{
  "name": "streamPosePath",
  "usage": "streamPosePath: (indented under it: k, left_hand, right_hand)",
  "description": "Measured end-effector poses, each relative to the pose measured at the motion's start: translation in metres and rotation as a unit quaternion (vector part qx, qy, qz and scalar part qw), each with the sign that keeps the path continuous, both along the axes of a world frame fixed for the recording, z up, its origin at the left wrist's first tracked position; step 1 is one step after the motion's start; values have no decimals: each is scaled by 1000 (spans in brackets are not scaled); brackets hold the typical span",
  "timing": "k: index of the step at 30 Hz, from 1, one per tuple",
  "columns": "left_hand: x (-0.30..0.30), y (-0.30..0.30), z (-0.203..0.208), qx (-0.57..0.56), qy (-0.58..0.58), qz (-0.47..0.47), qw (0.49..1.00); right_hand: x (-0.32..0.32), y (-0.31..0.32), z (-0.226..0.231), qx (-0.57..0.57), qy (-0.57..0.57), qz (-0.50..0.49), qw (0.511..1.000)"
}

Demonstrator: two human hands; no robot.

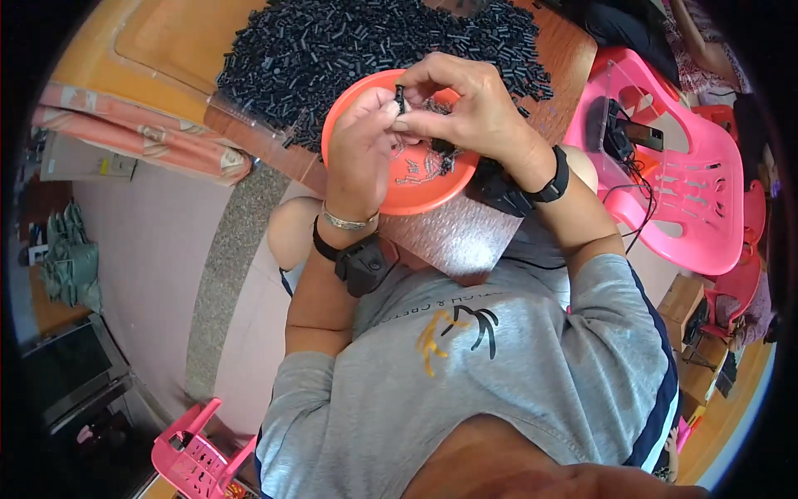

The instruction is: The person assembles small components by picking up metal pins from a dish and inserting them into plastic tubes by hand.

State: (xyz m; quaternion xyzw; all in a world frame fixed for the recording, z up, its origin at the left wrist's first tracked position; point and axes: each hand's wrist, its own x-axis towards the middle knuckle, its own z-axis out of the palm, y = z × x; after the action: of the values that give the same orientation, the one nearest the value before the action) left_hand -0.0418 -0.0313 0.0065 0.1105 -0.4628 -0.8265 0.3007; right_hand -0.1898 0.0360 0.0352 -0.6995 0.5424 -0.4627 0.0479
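Observation:
Over an orange-red plastic bowl [399, 202], my two hands meet at a small black cylindrical plastic piece [400, 97]. My left hand [363, 150] pinches it between thumb and fingers. The fingers of my right hand [478, 104] are bent around the same piece, thumb below and forefinger above. Small silvery metal bits [416, 172] lie in the bowl, with a few dark pieces [445, 158] at its right side. My hands hide part of the bowl's inside. Beyond it spreads a large heap of small black plastic pieces [332, 58].
The bowl stands on a brown wooden table [561, 62], near its corner. A pink plastic chair [698, 183] at the right carries a dark device and cables. Another pink chair [199, 457] stands at lower left. Other people sit at the far right edge.

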Motion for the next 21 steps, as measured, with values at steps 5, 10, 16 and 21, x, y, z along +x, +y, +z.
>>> streamPosePath:
  k: [5, 10, 16, 21]
  left_hand:
    - [-3, 6, 10, 40, -19, 29, 999]
    - [1, 1, 1, -19, -25, -7, 999]
    - [0, 2, 2, -45, -62, 4, 997]
    - [0, 2, 1, -87, -94, 11, 992]
  right_hand:
    - [-2, 0, -4, 97, -185, 70, 976]
    - [-11, -4, -7, 150, -326, 104, 928]
    - [-17, -4, -7, 230, -396, 166, 873]
    - [-15, -1, -5, 207, -372, 149, 892]
